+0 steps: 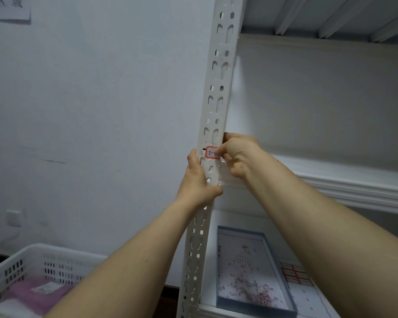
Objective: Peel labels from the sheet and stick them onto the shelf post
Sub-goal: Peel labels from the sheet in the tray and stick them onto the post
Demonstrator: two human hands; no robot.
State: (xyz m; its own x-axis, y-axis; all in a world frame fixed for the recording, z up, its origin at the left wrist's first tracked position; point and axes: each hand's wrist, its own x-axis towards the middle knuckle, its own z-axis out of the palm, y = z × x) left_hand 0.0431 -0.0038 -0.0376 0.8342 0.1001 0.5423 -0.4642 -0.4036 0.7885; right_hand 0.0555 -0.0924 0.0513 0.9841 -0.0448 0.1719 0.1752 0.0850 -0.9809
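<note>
A white slotted shelf post (217, 92) runs from top to bottom through the middle of the view. On it, at hand height, lies a red-bordered white label (212, 153) with handwriting. My right hand (238, 154) comes in from the right, its curled fingers and thumb covering the label's right end against the post. My left hand (199, 180) grips the post from the left, just below the label. The label sheet (295, 274), with several red-bordered labels, lies on the lower shelf at the bottom right, partly hidden by my right forearm.
A shallow blue-edged box lid (253, 269) holding small scattered bits sits on the lower shelf (207, 260). A middle shelf (345, 180) juts out right of the post. A white perforated plastic basket (46, 269) with pink cloth stands at the bottom left by the wall.
</note>
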